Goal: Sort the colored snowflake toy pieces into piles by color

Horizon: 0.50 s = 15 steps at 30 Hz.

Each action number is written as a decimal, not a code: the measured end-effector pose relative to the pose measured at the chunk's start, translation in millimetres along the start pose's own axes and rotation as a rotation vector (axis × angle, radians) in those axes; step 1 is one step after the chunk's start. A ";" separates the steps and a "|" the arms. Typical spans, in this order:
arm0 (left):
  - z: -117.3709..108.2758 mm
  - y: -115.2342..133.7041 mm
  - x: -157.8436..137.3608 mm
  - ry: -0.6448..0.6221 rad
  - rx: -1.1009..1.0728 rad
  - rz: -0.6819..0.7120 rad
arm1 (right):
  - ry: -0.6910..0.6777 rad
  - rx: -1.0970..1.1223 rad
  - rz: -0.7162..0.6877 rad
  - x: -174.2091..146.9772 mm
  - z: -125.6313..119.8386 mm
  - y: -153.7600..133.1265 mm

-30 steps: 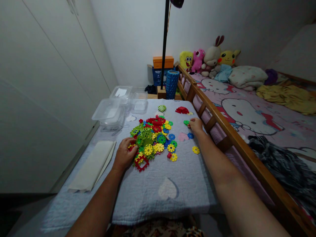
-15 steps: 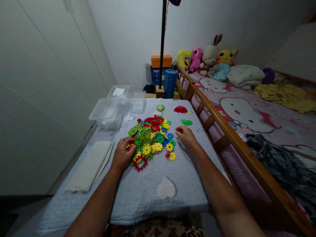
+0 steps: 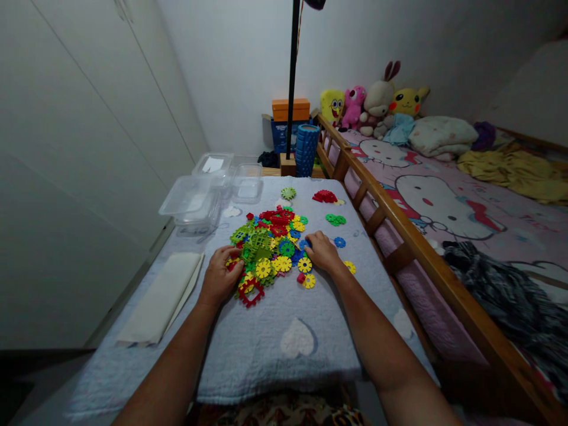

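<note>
A mixed pile of plastic interlocking pieces, with notched discs and square lattice plates in green, red, yellow and blue, lies on the cloth-covered table. At its left edge rests my left hand, fingers curved and thumb apart, touching the pieces there. My right hand is at the pile's right edge, its fingertips closed on a blue notched disc. Just below sit a yellow disc and a small red piece. To the right lie a separate blue disc and a yellow disc, partly behind my forearm.
Beyond the pile are small groups of red pieces, green discs and light-green plates. Clear plastic boxes stand at back left, near a folded beige cloth. A wooden bed rail borders the right.
My right hand has moved left to the pile's edge and closed on the blue disc. Its shift uncovers the separate blue and yellow discs at right. My left hand has stayed put.
</note>
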<state>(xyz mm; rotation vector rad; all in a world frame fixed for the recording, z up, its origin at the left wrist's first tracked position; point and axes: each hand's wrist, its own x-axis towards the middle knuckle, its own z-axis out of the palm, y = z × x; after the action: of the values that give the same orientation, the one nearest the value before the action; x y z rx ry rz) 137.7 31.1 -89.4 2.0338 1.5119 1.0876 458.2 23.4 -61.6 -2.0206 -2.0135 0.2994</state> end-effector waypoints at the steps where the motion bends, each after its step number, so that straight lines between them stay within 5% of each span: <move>1: 0.1 0.1 0.1 -0.001 0.003 0.001 | 0.014 0.017 0.005 0.9 1.2 0.6; 8: 0.5 1.1 1.0 0.011 0.015 0.004 | 0.225 0.365 0.044 6.8 2.4 21.8; 15: 0.7 -1.4 0.7 -0.003 0.010 0.010 | 0.536 0.475 0.286 1.4 -25.5 90.2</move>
<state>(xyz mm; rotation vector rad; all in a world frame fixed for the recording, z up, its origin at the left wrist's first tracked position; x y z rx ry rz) 137.5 32.3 -90.5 2.0513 1.5100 1.0827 551.7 24.1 -67.6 -1.8233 -1.2020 0.2307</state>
